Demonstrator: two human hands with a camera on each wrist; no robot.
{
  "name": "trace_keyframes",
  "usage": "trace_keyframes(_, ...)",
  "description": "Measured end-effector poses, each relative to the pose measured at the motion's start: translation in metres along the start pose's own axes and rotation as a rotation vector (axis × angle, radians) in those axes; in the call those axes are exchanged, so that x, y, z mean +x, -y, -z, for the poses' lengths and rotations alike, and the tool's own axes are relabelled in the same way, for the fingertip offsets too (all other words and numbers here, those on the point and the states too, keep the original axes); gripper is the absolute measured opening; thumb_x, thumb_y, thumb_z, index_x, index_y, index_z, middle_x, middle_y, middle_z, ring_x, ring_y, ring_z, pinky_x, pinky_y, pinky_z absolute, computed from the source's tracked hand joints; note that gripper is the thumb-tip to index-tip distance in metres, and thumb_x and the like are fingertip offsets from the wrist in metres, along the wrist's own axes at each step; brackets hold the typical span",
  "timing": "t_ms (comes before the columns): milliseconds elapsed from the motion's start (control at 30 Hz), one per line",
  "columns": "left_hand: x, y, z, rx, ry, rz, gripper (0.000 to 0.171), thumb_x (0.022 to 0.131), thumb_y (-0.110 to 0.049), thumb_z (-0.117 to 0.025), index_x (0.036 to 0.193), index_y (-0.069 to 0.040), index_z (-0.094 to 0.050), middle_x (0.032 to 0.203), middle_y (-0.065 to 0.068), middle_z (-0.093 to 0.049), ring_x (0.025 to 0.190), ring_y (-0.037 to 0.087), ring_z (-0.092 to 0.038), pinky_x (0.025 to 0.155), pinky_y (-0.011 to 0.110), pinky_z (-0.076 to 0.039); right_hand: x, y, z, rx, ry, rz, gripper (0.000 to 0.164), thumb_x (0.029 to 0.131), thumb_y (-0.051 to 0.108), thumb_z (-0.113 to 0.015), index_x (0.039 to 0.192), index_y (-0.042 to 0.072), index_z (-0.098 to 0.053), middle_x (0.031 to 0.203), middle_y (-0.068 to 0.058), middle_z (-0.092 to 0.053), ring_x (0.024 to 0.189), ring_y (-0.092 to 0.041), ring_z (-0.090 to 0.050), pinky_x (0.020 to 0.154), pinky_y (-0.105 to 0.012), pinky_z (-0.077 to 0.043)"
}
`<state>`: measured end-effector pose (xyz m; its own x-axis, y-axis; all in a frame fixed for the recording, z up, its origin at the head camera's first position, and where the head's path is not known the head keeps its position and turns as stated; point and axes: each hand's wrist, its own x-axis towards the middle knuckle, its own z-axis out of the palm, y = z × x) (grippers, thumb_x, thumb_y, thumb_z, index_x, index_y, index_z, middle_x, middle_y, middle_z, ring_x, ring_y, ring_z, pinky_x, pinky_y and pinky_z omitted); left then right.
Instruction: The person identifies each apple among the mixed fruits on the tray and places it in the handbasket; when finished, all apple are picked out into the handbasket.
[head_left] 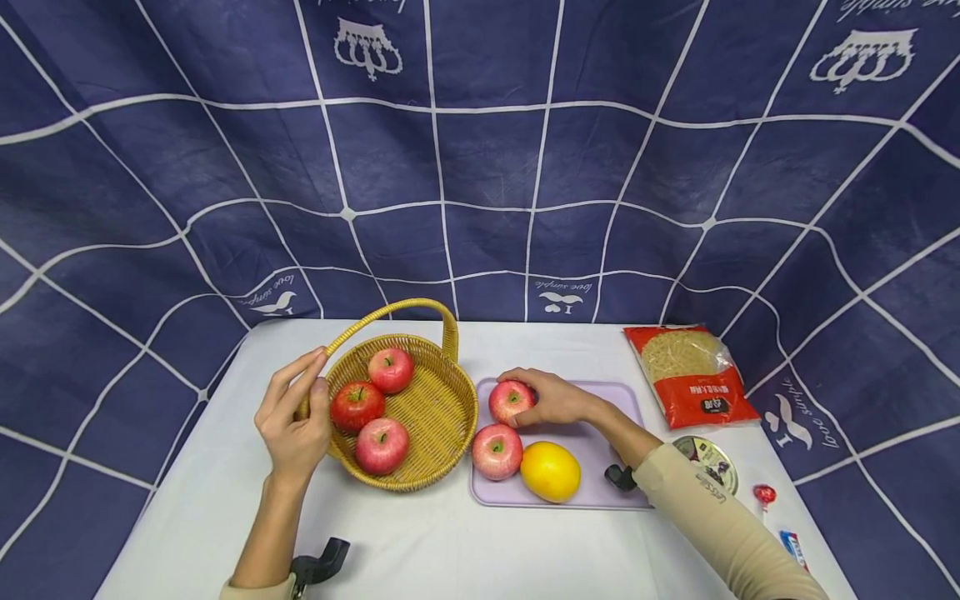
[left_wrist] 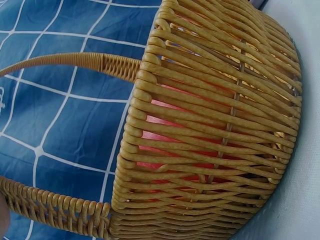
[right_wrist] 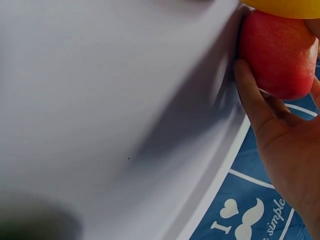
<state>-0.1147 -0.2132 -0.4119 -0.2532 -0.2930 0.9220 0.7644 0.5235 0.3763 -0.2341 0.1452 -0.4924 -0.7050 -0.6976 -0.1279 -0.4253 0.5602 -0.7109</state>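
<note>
My left hand (head_left: 292, 417) holds the wicker basket (head_left: 431, 421) by the left side of its arched handle (head_left: 423, 304). Three red apples lie inside: one at the back (head_left: 391, 370), a darker one at the left (head_left: 357, 407) and one in front (head_left: 382, 446). In the left wrist view, red shows through the weave of the basket wall (left_wrist: 210, 115). On the lilac tray (head_left: 611, 396), my right hand (head_left: 558, 398) grips a red apple (head_left: 511, 401), its fingers and thumb curled round it. Another apple (head_left: 497, 452) and a yellow lemon-like fruit (head_left: 551, 472) sit just in front.
Right of the tray lie a red noodle packet (head_left: 693, 375), a round tin (head_left: 707, 463) partly behind the sleeve, a red lollipop (head_left: 764, 494) and a small blue wrapper (head_left: 792, 548). A blue checked curtain (head_left: 487, 158) hangs behind the white table (head_left: 450, 550).
</note>
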Motion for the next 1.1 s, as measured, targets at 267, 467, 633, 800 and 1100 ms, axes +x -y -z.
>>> trace_keyframes(267,0.0001,0.0006,-0.0002,-0.005,0.001,0.001,0.020,0.093,-0.002,-0.064,0.102,0.013,-0.074,0.103,0.029,-0.070,0.103,0.023,-0.071,0.092,0.020,-0.055,-0.0001,0.0009,0.0004,0.017,-0.012,0.007,0.072,0.079,0.038,-0.082,0.143,0.022,-0.053,0.127,0.004,-0.060,0.109,-0.017,-0.056,0.098,-0.040,-0.048)
trace_keyframes(467,0.0001,0.0015,-0.0002,-0.003,-0.001,-0.001,0.020,0.092,-0.002,-0.064,0.102,0.013,-0.074,0.103,0.028,-0.071,0.103,0.024,-0.071,0.092,0.019,-0.055,-0.0015,0.0033,0.0024,0.028,-0.032,0.012,0.068,0.078,0.037,-0.082,0.140,0.027,-0.054,0.125,0.004,-0.060,0.108,-0.018,-0.057,0.097,-0.040,-0.049)
trace_keyframes(633,-0.0005,0.0015,0.0003,0.002,0.000,0.001,0.020,0.092,-0.002,-0.064,0.102,0.013,-0.074,0.104,0.027,-0.072,0.102,0.026,-0.071,0.091,0.019,-0.055,-0.0027,0.0037,0.0027,0.040,-0.049,0.012,0.068,0.078,0.036,-0.081,0.140,0.026,-0.053,0.126,0.004,-0.060,0.109,-0.017,-0.056,0.098,-0.040,-0.050)
trace_keyframes(800,-0.0010,0.0013,0.0012,0.006,0.006,0.002,0.020,0.093,-0.003,-0.065,0.102,0.013,-0.074,0.105,0.026,-0.071,0.102,0.025,-0.071,0.091,0.019,-0.055,-0.0035,0.0047,0.0028,0.054,-0.062,0.024,0.072,0.079,0.036,-0.081,0.143,0.021,-0.052,0.129,0.004,-0.059,0.110,-0.017,-0.056,0.100,-0.041,-0.049)
trace_keyframes(1100,-0.0014,0.0021,0.0010,0.002,0.005,0.000,0.020,0.093,-0.002,-0.064,0.102,0.013,-0.074,0.105,0.026,-0.072,0.102,0.026,-0.071,0.091,0.019,-0.055,-0.0054,0.0062,0.0061,0.050,-0.127,0.053,0.069,0.078,0.034,-0.081,0.140,0.025,-0.055,0.130,0.007,-0.060,0.111,-0.017,-0.056,0.100,-0.043,-0.050)
